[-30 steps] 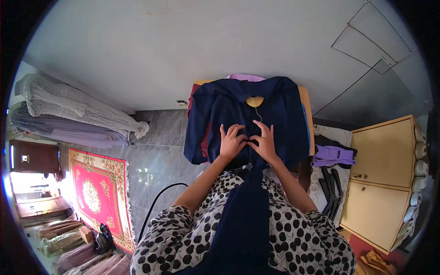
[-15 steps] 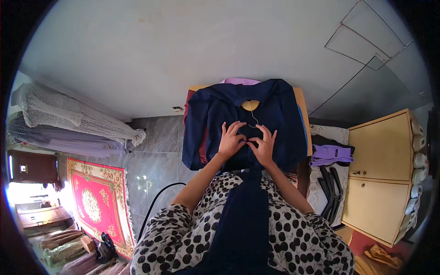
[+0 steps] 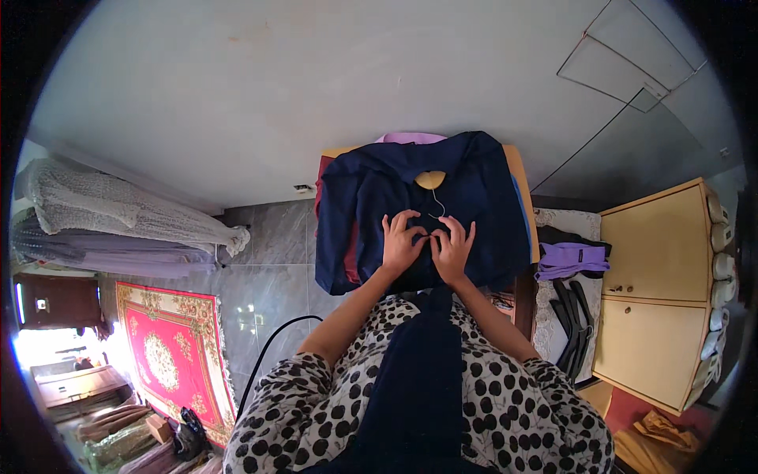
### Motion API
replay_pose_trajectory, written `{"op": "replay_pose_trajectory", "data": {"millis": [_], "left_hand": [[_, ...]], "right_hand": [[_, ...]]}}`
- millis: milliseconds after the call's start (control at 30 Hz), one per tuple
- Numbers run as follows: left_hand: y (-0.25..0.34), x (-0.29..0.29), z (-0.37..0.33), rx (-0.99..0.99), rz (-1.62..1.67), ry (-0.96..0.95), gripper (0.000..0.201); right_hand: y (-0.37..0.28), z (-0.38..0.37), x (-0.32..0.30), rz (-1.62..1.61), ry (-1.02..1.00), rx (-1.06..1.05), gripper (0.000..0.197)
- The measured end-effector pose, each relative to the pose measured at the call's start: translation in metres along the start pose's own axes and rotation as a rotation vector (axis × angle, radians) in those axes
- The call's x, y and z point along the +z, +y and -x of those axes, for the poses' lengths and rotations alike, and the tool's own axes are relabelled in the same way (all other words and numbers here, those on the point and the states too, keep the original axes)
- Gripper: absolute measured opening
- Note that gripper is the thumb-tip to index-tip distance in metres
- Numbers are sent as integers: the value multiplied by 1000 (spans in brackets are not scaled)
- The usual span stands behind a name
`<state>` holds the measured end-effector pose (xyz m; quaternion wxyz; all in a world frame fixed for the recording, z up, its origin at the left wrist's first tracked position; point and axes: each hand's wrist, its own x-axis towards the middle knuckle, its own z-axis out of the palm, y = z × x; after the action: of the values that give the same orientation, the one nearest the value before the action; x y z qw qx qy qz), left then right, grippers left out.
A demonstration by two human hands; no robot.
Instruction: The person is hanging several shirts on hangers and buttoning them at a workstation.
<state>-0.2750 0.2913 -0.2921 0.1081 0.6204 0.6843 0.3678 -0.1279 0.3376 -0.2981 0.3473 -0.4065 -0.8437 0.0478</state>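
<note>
A navy blue long-sleeved garment point(image 3: 387, 178) lies spread over the table in front of me. The rounded wooden top of a hanger point(image 3: 430, 180) shows at its neck, with the thin metal hook pointing towards me. Just below the hook, my left hand point(image 3: 401, 243) pinches the dark cloth between thumb and forefinger, the other fingers raised. My right hand point(image 3: 452, 250) does the same close beside it, the two sets of fingertips nearly meeting. Whatever small part of the cloth sits between the fingertips is too small to make out.
The wooden table point(image 3: 513, 170) shows at the garment's edges, with lilac cloth point(image 3: 414, 137) beyond. To the right are black hangers point(image 3: 572, 328), a folded purple garment point(image 3: 570, 264) and a wooden cabinet point(image 3: 655, 245). White and lilac gowns point(image 3: 110, 197) and a red rug point(image 3: 170, 355) are to the left.
Both hands stay at the same part of the garment. The fingertips have shifted slightly, with the right thumb now a little farther from the left. The garment has hardly moved.
</note>
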Motion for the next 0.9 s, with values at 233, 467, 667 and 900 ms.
{"op": "replay_pose_trajectory", "data": {"millis": [233, 467, 667, 900], "left_hand": [[-12, -10, -15, 33, 24, -108, 20], [-25, -36, -55, 269, 16, -433, 19], [-19, -39, -79, 341, -30, -433, 14], [-31, -43, -133, 149, -88, -98, 10]], "right_hand": [[20, -3, 6, 5, 33, -127, 16], [23, -5, 2, -45, -2, -204, 19], [19, -19, -6, -56, -28, -167, 17], [30, -31, 3, -2, -241, 150, 22]]}}
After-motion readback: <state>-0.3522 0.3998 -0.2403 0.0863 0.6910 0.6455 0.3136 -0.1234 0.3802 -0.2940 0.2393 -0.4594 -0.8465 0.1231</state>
